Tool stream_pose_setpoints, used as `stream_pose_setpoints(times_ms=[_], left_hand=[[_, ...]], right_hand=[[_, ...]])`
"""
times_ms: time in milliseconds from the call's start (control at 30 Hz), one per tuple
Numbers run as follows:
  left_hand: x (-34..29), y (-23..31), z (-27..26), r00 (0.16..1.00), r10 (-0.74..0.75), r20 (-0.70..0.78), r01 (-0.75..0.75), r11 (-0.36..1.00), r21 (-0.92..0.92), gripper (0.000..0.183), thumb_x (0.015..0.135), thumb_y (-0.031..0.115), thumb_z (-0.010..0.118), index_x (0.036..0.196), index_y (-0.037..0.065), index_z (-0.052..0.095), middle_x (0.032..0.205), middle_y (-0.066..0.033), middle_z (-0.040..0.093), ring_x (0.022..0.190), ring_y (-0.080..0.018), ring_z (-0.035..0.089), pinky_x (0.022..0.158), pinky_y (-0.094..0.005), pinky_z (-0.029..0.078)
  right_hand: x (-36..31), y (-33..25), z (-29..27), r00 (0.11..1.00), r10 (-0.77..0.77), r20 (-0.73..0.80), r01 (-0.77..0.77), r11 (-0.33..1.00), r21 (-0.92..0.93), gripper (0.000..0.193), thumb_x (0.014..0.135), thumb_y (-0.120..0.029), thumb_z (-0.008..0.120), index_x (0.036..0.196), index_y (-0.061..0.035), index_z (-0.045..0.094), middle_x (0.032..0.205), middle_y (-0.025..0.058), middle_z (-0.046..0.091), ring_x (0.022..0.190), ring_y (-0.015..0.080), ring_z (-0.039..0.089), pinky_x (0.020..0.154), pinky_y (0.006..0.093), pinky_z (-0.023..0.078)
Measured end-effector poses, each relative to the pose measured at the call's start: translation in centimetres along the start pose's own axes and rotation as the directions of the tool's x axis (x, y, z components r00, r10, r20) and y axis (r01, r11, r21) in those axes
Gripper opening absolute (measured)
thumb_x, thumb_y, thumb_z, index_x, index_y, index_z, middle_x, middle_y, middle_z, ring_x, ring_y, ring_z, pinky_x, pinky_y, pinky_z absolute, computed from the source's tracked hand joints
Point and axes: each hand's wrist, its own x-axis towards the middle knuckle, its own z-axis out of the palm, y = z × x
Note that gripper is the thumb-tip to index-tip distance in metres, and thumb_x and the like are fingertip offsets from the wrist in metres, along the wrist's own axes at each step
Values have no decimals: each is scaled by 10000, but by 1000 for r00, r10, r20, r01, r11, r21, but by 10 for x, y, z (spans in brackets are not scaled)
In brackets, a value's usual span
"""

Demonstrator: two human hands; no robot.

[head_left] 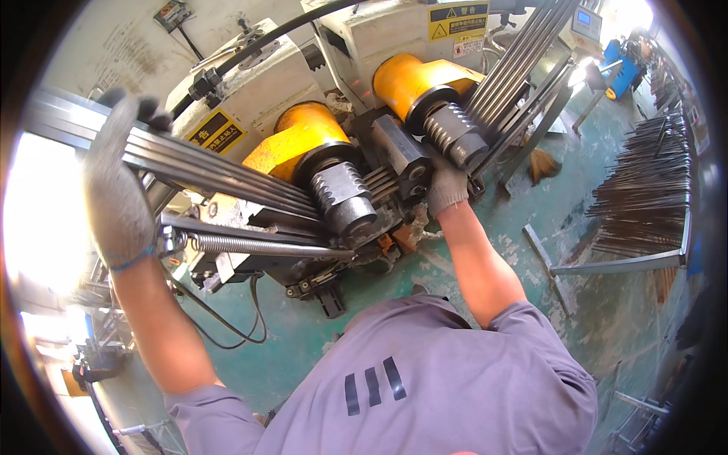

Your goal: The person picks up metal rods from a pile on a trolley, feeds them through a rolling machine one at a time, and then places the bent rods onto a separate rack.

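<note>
My left hand [120, 193], in a grey knit glove, reaches across a row of long metal rods [220, 168] at the left. Its dark fingertips, slightly smeared, curl over the rods' upper side. The rods run into a machine beside a ribbed steel roller [340, 186] under a yellow cover [299, 140]. My right hand [446, 188], also gloved, is at the machine's middle, beside a dark steel block [400, 148] and below a second ribbed roller [453, 135]. Its fingers are hidden behind these parts, so what they touch cannot be seen.
A second yellow cover [417, 82] stands at the back, with more rods [523, 64] sloping up right. A coil spring [265, 244] stretches along the machine's front, above looping black cables [254, 318]. At right, a metal rack [618, 264] holds many thin rods; a broom head [543, 165] lies nearby.
</note>
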Motion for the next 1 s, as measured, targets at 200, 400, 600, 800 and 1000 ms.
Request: stream_pose_setpoints(times_ms=[200, 400, 600, 800, 1000], left_hand=[[35, 1, 48, 750, 499, 435, -622, 755, 206, 309, 1007, 137, 682, 1177, -120, 664, 952, -192, 735, 837, -222, 757, 757, -285, 664], [28, 14, 66, 924, 48, 379, -64, 998, 29, 155, 1049, 48, 599, 1087, 60, 749, 924, -117, 730, 849, -198, 748, 805, -318, 630], [35, 1, 85, 821, 488, 298, -517, 856, 21, 96, 991, 34, 603, 963, -19, 678, 905, -96, 685, 851, -156, 639, 837, -367, 564], [45, 15, 90, 786, 171, 594, -606, 400, 687, 369, 903, 392, 644, 1073, 126, 834, 1049, -112, 799, 978, -277, 771, 856, -401, 617], [50, 16, 96, 822, 85, 564, -498, 588, 637, 340, 867, 349, 674, 1071, 121, 823, 1043, -98, 796, 992, -272, 769, 833, -406, 620]], right_hand=[[17, 9, -6, 1000, 0, 17, 1, 999, -35, 463, 905, -142, 816, 1332, -50, 663, 1246, 69, 682, 1115, 195, 647, 957, 355, 540], [29, 18, -8, 952, -231, 203, 280, 922, -267, 403, 968, -182, 758, 1345, -89, 648, 1212, 43, 672, 1063, 161, 640, 901, 341, 556], [56, 54, -47, 979, 62, 193, -33, 988, -148, 301, 1011, -253, 673, 1264, -92, 648, 1133, 50, 655, 975, 177, 637, 839, 348, 563], [80, 65, -60, 974, 169, 152, -149, 979, -136, 228, 1042, -302, 586, 1072, -97, 680, 970, 41, 641, 844, 182, 619, 756, 339, 551], [62, 45, -48, 986, 117, 116, -91, 974, -208, 263, 1050, -288, 555, 997, -90, 720, 954, 21, 657, 802, 168, 610, 749, 313, 533]])
